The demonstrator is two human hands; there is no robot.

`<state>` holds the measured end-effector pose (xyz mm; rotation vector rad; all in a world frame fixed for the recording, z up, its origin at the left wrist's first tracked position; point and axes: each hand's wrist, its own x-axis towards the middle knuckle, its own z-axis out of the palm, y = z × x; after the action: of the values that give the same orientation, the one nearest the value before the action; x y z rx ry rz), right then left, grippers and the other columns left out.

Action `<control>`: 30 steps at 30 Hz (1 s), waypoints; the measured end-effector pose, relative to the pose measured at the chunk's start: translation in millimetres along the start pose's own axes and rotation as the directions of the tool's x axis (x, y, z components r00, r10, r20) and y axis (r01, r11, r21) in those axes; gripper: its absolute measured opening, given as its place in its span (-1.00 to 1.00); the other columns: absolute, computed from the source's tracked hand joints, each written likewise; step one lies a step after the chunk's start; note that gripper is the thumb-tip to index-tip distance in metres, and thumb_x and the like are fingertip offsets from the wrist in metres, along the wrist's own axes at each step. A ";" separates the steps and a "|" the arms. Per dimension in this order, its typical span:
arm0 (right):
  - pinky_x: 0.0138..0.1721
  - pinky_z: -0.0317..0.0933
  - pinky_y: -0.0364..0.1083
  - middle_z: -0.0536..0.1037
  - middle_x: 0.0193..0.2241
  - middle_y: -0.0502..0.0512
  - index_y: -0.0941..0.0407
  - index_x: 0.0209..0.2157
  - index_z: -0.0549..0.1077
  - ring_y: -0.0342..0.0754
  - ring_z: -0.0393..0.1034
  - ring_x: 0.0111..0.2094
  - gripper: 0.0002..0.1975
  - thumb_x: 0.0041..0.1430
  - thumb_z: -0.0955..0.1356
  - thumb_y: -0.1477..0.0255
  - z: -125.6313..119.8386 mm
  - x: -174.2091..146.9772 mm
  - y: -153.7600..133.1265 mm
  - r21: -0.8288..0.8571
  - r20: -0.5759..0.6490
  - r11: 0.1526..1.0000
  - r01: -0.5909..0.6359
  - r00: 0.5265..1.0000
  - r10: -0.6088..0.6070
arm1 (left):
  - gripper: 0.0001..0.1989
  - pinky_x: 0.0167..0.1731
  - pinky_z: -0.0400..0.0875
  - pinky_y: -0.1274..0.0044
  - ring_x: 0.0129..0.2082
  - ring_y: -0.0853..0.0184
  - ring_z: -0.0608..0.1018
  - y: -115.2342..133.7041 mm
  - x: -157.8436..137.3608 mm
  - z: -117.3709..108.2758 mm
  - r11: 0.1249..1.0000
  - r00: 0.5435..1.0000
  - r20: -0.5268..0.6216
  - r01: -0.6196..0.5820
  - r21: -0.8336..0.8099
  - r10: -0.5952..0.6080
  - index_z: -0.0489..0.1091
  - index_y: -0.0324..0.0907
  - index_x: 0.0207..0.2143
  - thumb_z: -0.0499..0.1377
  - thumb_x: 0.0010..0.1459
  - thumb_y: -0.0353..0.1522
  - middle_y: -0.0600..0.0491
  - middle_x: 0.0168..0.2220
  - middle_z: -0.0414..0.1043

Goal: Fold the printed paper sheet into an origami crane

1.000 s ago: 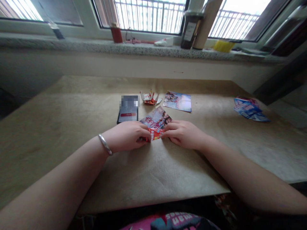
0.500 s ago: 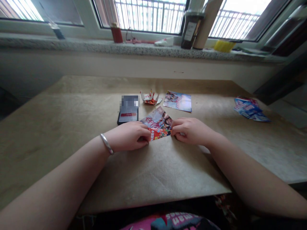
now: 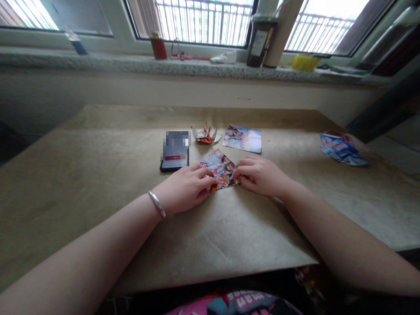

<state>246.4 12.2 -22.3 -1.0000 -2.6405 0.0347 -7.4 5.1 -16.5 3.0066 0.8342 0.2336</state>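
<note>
A printed sheet of paper (image 3: 219,161) lies on the table in front of me, with its near edge folded up into a red, colourful strip. Over the left end of that strip, my left hand (image 3: 187,186) presses with curled fingers, hiding part of it; a silver bangle circles the wrist. At the right corner, my right hand (image 3: 260,175) pinches the paper between thumb and fingers. Just beyond the sheet stands a folded paper crane (image 3: 206,134). Left of the crane is a phone (image 3: 175,153) with a partly blurred screen.
A second printed sheet (image 3: 243,138) lies flat behind my right hand. Farther right is a loose pile of blue and red printed papers (image 3: 343,149). The stone windowsill (image 3: 203,68) behind the table (image 3: 210,236) carries a dark jar (image 3: 259,41) and a red container (image 3: 159,47).
My left hand has slid right along the folded strip, covering more of it, and its fingers are more extended. The right hand keeps its hold on the right corner.
</note>
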 end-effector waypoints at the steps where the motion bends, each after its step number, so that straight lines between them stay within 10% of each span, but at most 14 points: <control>1: -0.26 0.19 -0.11 0.52 -0.33 0.08 0.09 -0.34 0.50 -0.08 0.36 -0.29 -0.81 0.12 0.25 0.51 0.2 0.3 0.4 0.000 -0.020 1.000 0.006 1.000 -0.006 | -0.71 -0.01 0.33 0.33 -0.04 0.20 0.38 1.5 0.4 0.1 1.000 1.000 -0.008 -0.004 0.002 0.004 0.35 -0.14 -0.02 0.04 0.22 -0.35 -0.04 -0.02 0.36; 14: 0.04 0.22 0.03 0.47 -0.01 0.12 0.07 -0.18 0.50 -0.01 0.35 -0.01 -0.73 0.11 0.26 0.54 1.9 0.5 2.2 0.025 -0.101 0.999 -0.036 0.994 0.039 | -0.71 0.01 0.35 0.37 0.01 0.24 0.39 2.3 5.6 2.8 0.971 0.976 -0.054 -0.214 -0.110 0.209 0.37 -0.14 -0.03 -0.02 0.26 -0.43 0.02 -0.02 0.42; 30: -0.16 0.26 -0.02 0.53 -0.19 0.14 0.09 -0.10 0.42 0.00 0.41 -0.20 -0.69 0.08 0.29 0.48 6.9 0.9 7.1 0.050 -0.033 0.939 -0.340 0.939 0.342 | -0.71 0.06 0.25 0.28 0.06 0.23 0.37 -11.5 3.7 6.3 0.998 0.995 -0.079 -0.058 -0.036 0.055 0.43 -0.01 -0.08 0.02 0.22 -0.43 0.10 0.02 0.41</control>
<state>248.2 18.8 -29.5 -1.4151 -2.3867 0.1475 -9.2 17.1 -22.9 3.0053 0.7410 0.3660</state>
